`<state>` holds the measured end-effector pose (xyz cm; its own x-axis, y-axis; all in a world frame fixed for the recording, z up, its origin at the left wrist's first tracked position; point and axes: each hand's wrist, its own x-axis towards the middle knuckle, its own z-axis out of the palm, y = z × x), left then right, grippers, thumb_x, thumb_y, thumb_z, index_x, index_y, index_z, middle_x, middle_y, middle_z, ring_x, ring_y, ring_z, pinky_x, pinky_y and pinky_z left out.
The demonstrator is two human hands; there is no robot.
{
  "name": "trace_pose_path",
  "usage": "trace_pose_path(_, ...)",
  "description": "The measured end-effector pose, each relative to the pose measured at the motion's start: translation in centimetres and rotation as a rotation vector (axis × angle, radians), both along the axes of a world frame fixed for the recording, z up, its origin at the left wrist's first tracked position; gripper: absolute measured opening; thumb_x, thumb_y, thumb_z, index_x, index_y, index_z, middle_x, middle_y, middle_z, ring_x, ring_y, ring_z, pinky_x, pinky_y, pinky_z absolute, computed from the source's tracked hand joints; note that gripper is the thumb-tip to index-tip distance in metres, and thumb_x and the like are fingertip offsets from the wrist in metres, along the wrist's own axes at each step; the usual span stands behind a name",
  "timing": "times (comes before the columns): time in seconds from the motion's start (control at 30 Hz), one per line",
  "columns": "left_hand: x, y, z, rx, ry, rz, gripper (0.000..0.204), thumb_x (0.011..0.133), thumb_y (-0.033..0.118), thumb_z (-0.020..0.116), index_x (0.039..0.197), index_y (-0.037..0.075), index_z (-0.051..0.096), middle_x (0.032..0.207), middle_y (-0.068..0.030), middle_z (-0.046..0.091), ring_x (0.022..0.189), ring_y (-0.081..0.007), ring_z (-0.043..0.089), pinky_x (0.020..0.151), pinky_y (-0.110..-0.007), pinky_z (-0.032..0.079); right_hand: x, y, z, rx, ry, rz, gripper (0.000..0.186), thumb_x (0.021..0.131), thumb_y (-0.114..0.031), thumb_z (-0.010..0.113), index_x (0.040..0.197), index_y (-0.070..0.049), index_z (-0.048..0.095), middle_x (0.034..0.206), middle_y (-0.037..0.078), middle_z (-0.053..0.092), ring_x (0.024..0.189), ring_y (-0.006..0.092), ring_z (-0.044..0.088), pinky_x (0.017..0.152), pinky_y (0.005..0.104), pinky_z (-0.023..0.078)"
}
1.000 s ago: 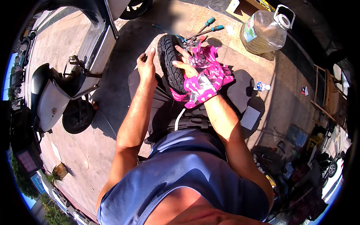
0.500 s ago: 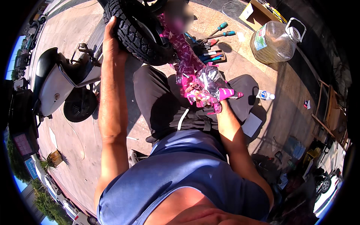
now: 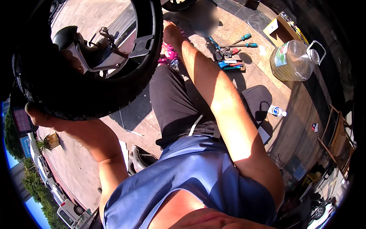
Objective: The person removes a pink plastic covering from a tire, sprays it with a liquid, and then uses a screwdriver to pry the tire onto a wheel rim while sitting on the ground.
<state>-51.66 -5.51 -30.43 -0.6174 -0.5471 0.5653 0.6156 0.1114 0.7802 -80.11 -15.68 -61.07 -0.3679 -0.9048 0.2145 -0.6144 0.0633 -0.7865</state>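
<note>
My left hand [image 3: 40, 116] is closed on the lower edge of a black tyre [image 3: 87, 91], lifted to the upper left and filling much of that corner. My right hand [image 3: 171, 34] reaches up beside the tyre's right edge, its fingers mostly hidden. Below that hand, crumpled pink plastic wrapping [image 3: 167, 53] lies partly behind my forearm and the tyre. To the right on the floor are blue-handled screwdrivers [image 3: 246, 37], pliers and a small case [image 3: 231, 65] of tools with coloured handles.
A cardboard box [image 3: 274, 30], a large clear jug [image 3: 289, 61] and a small water bottle [image 3: 277, 111] stand or lie to the right, a wooden frame [image 3: 335, 145] beyond them. A scooter [image 3: 95, 49] shows through the tyre's opening. A potted plant [image 3: 53, 141] and parked cars are at left.
The tyre has risen and moved far left in my left hand, coming nearer the camera. My right hand has left my lap for the top centre, and the pink wrapping is now farther up.
</note>
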Motion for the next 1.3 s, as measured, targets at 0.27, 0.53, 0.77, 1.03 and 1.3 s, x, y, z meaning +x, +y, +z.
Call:
trace_pose_path(0.27, -6.8, 4.3, -5.6, 0.158, -0.264, 0.194, 0.109, 0.068, 0.044, 0.090, 0.148, -0.009, 0.038, 0.131, -0.0232, 0.061, 0.117, -0.0318, 0.066, 0.103, -0.045, 0.053, -1.9, 19.4, 12.8, -0.559, -0.845, -0.002, 0.057, 0.096, -0.024, 0.069, 0.142, 0.004, 0.052, 0.122, 0.011, 0.066, 0.109, 0.0203, 0.066, 0.097, 0.0364, 0.051)
trace_pose_path(0.53, -21.3, 6.6, -17.6, 1.018, 0.086, -0.481, 0.052, 0.107, 0.039, 0.049, 0.149, 0.009, 0.045, 0.150, -0.0102, 0.052, 0.131, -0.0277, 0.056, 0.112, -0.050, 0.045, 2.4, 31.4, 14.2, -0.259, -0.243, -0.393, 0.117, 0.073, -0.010, 0.089, 0.161, 0.001, 0.013, 0.152, 0.027, 0.043, 0.135, 0.0311, 0.051, 0.112, 0.0418, 0.043)
trace_pose_path(0.77, -27.6, 10.5, -19.6, 0.462, -0.145, -0.516, 0.097, 0.078, -0.012, 0.068, 0.161, 0.006, 0.021, 0.156, -0.0144, 0.041, 0.140, -0.0276, 0.046, 0.110, -0.047, 0.045, -1.4, 37.0, 17.1, -0.442, -0.606, -0.474, 0.103, 0.074, 0.002, 0.079, 0.159, 0.004, 0.021, 0.143, 0.018, 0.052, 0.128, 0.0236, 0.055, 0.110, 0.0360, 0.044)
trace_pose_path(1.03, -33.6, 14.8, -17.9, -0.142, -0.194, -0.036, 0.084, 0.073, 0.025, 0.092, 0.141, 0.004, 0.047, 0.126, -0.0144, 0.058, 0.123, -0.0292, 0.058, 0.106, -0.043, 0.047, -1.2, 39.9, 17.0, -0.587, -0.649, -0.698, 0.097, 0.075, 0.002, 0.073, 0.158, 0.004, 0.024, 0.134, 0.018, 0.058, 0.117, 0.0257, 0.063, 0.103, 0.0370, 0.050)
trace_pose_path(1.3, -26.1, 7.2, -24.8, -0.609, -0.783, 0.037, 0.040, 0.073, 0.010, 0.082, 0.107, 0.001, 0.062, 0.099, -0.0176, 0.072, 0.093, -0.0307, 0.072, 0.083, -0.041, 0.057, 0.6, 46.9, 17.7, -0.550, -0.565, -0.962, 0.098, 0.071, 0.011, 0.075, 0.157, 0.002, 0.029, 0.141, 0.020, 0.056, 0.128, 0.0261, 0.058, 0.109, 0.0378, 0.046)
